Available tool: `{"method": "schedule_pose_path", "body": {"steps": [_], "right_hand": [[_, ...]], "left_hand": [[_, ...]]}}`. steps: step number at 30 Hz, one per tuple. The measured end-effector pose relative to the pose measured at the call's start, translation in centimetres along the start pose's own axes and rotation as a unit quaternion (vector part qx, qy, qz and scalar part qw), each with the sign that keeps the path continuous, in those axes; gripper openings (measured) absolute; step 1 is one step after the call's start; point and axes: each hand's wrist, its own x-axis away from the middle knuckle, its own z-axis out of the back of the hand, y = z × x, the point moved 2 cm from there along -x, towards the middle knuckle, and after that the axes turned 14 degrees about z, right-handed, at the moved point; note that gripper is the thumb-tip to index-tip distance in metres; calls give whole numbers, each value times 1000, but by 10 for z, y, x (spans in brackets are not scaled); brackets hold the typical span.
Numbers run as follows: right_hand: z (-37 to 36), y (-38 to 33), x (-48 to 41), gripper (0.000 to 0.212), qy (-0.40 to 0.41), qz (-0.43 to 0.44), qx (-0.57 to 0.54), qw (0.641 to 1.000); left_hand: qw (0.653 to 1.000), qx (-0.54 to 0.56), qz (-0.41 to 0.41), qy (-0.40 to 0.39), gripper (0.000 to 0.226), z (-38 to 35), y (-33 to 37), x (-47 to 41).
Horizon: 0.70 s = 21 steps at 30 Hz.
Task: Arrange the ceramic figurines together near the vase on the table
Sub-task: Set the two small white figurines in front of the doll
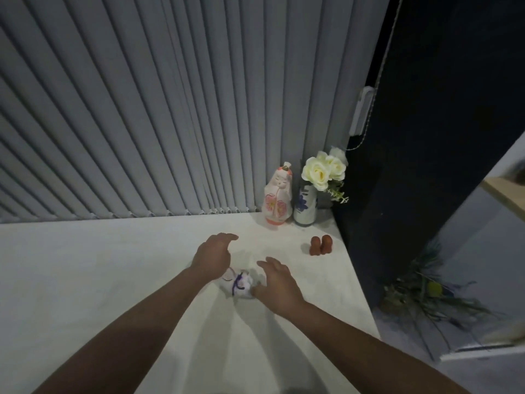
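Observation:
A white vase (304,209) with blue painting and white roses stands in the table's far right corner. Right beside it, on its left, stands a tall white and pink doll figurine (277,199). Two small brown figurines (321,245) stand side by side nearer me, apart from the vase. A small white figurine with purple lines (238,282) lies on the table between my hands. My left hand (212,255) hovers above its far left side with fingers spread. My right hand (277,282) is spread too, its thumb touching the figurine's right side.
The white table (113,280) ends at a right edge close to my right arm. Grey vertical blinds (156,123) run along its far side. A dark wall panel stands right of the vase. Green plants (426,297) lie on the floor to the right.

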Motion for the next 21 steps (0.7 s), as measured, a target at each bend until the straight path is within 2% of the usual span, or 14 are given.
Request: {"method": "schedule_pose_path", "body": {"steps": [3,6,10,16,21], "right_hand": [[-24,-18,-8,79,-20,-10,-9,1000],[-46,-28,-14,81,-18,-34,-13,999],[-64,-26,-24,74,7,-50,29,998],[-72,-23,-32,65,46,-95,42,994],[-75,-22,-39,57,72,-135,32,988]], "left_hand": [[1000,-17,4,-4,58,7,-34,2],[999,-20,14,-28,59,10,-63,2],[998,-29,-3,-55,67,6,-88,-2],[994,-77,-48,-66,65,-1,-90,-22],[991,-79,-49,-100,61,-10,-95,-32]]}}
